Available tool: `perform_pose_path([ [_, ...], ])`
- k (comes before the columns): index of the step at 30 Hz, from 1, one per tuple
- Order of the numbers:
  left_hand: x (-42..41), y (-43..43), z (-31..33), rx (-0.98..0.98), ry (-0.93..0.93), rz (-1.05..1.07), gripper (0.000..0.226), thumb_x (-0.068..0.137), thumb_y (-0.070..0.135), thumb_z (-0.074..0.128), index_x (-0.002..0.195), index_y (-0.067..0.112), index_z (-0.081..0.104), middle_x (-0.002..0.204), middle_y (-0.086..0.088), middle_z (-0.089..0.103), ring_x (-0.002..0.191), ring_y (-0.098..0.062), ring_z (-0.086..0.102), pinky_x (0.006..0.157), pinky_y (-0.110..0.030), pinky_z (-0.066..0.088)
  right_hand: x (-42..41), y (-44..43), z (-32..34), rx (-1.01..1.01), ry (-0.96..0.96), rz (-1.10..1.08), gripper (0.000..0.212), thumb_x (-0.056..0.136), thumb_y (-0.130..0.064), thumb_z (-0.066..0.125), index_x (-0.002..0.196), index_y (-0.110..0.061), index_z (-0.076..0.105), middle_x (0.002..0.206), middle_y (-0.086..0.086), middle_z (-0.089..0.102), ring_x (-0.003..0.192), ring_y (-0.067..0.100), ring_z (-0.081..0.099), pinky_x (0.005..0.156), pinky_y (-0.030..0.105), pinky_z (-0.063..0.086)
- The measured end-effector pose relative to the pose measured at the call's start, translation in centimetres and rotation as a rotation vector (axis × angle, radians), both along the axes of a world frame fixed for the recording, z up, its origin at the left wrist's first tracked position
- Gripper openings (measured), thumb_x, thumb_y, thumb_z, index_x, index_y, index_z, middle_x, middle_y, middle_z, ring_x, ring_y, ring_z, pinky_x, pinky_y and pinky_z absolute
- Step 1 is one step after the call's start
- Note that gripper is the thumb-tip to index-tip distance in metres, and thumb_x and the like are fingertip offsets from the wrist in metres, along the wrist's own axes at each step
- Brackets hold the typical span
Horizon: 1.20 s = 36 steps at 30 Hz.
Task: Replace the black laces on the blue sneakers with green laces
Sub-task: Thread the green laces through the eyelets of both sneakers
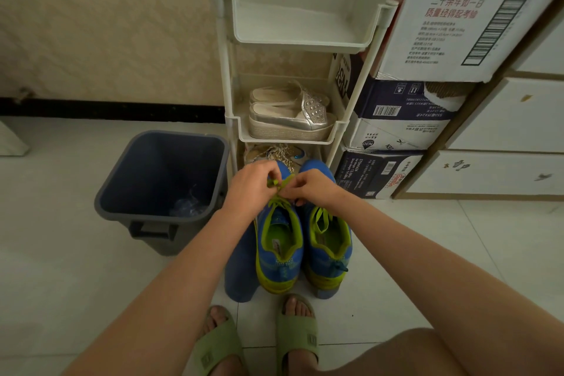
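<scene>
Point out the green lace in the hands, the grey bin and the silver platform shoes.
green lace (279,201): head view, its crossed strands.
grey bin (131,168): head view, inner left wall.
silver platform shoes (280,120): head view, nearer shoe's side.

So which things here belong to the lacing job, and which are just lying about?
In the job: sneakers, green laces, left hand and right hand, both pinching a lace above the sneakers.

Lying about: bin, rack, silver shoes, boxes, slippers.
</scene>
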<state>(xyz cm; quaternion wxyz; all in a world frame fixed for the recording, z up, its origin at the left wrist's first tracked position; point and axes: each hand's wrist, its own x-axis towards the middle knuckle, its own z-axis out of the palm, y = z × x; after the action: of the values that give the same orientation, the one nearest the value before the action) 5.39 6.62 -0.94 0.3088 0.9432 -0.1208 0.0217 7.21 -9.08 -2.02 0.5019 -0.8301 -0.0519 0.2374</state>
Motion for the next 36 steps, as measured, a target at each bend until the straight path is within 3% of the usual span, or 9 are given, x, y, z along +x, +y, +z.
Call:
perform_pose_path([
  [3, -0.4, -0.5, -0.5, 0.061, -0.092, -0.07, 0.015, 0.078, 0.004, 0.067, 0.081, 0.017, 0.06, 0.085, 0.009, 0.049, 0.08, -0.015, 0.055, 0.067, -0.028, 0.039, 0.0, -0.4, 0.0, -0.003, 0.014, 0.017, 0.004, 0.085, 0.0, 0.065, 0.087, -0.003, 0.067, 0.079, 0.009, 0.061, 0.068, 0.012, 0.057, 0.061, 0.016, 0.051],
  [6, -0.2, -0.4, -0.8, -0.077, -0.049, -0.045, 0.019, 0.079, 0.003, 0.068, 0.077, 0.02, 0.06, 0.085, 0.009, 0.055, 0.083, -0.014, 0.059, 0.073, -0.031, 0.048, 0.2, -0.8, -0.2, 0.114, 0.053, -0.072, 0.035, 0.086, 0.016, 0.049, 0.117, 0.001, 0.056, 0.086, 0.012, 0.063, 0.069, 0.018, 0.063, 0.062, 0.022, 0.056],
  [8, -0.1, -0.3, -0.8, -0.187, 0.014, -0.017, 0.026, 0.079, 0.004, 0.07, 0.073, 0.026, 0.057, 0.085, 0.006, 0.062, 0.086, -0.014, 0.063, 0.077, -0.034, 0.052, 0.2, -1.1, -0.1, 0.178, 0.039, -0.09, 0.04, 0.089, 0.016, 0.047, 0.125, 0.0, 0.051, 0.095, 0.016, 0.063, 0.067, 0.016, 0.065, 0.058, 0.02, 0.054],
  [14, -0.2, 0.0, -0.9, -0.324, 0.114, 0.019, 0.031, 0.076, 0.003, 0.074, 0.072, 0.03, 0.062, 0.088, 0.003, 0.068, 0.088, -0.011, 0.067, 0.085, -0.036, 0.055, 0.4, -0.6, -0.1, 0.076, -0.049, -0.067, 0.022, 0.088, 0.004, 0.06, 0.108, 0.003, 0.066, 0.083, 0.015, 0.065, 0.068, 0.014, 0.059, 0.058, 0.014, 0.049],
  [19, -0.3, 0.8, -0.8, -0.348, 0.098, 0.11, 0.007, 0.075, 0.01, 0.076, 0.082, 0.012, 0.076, 0.09, -0.005, 0.072, 0.085, -0.016, 0.068, 0.086, -0.037, 0.053, 0.8, -1.0, 0.1, -0.152, -0.155, -0.022, 0.013, 0.084, -0.008, 0.069, 0.089, 0.004, 0.072, 0.069, 0.006, 0.064, 0.059, 0.006, 0.053, 0.062, 0.016, 0.046],
  [25, -0.7, 2.4, -0.5, -0.227, 0.211, 0.322, 0.007, 0.078, 0.026, 0.076, 0.083, 0.02, 0.077, 0.079, 0.002, 0.071, 0.081, -0.014, 0.066, 0.075, -0.035, 0.052, 1.0, -2.1, 0.5, -0.518, -0.232, 0.105, 0.01, 0.082, -0.017, 0.071, 0.089, -0.012, 0.076, 0.089, -0.002, 0.072, 0.086, 0.012, 0.064, 0.084, 0.038, 0.053],
  [29, -0.3, 3.2, -1.0, -0.264, 0.454, 0.37, 0.009, 0.078, 0.024, 0.077, 0.078, 0.015, 0.075, 0.073, -0.004, 0.072, 0.071, -0.015, 0.07, 0.08, -0.033, 0.056, 0.7, -2.2, 1.3, -0.741, -0.277, 0.197, 0.014, 0.085, -0.029, 0.068, 0.096, -0.023, 0.074, 0.101, -0.004, 0.071, 0.098, 0.015, 0.061, 0.074, 0.029, 0.043],
  [33, -0.1, 3.3, -1.2, -0.218, 0.479, 0.393, 0.019, 0.078, 0.017, 0.077, 0.062, 0.023, 0.069, 0.071, -0.005, 0.073, 0.069, -0.018, 0.071, 0.081, -0.038, 0.058, 0.8, -2.2, 1.3, -0.816, -0.369, 0.221, 0.018, 0.084, -0.032, 0.067, 0.099, -0.025, 0.074, 0.107, 0.002, 0.067, 0.11, 0.019, 0.051, 0.076, 0.027, 0.036],
  [36, 0.0, 3.6, -1.0, -0.172, 0.484, 0.342, 0.014, 0.076, 0.019, 0.079, 0.066, 0.023, 0.071, 0.074, -0.004, 0.073, 0.072, -0.018, 0.07, 0.081, -0.037, 0.058, 0.8, -2.2, 1.1, -0.837, -0.397, 0.245, 0.02, 0.085, -0.032, 0.066, 0.101, -0.023, 0.074, 0.107, 0.007, 0.065, 0.114, 0.023, 0.044, 0.079, 0.029, 0.033],
])
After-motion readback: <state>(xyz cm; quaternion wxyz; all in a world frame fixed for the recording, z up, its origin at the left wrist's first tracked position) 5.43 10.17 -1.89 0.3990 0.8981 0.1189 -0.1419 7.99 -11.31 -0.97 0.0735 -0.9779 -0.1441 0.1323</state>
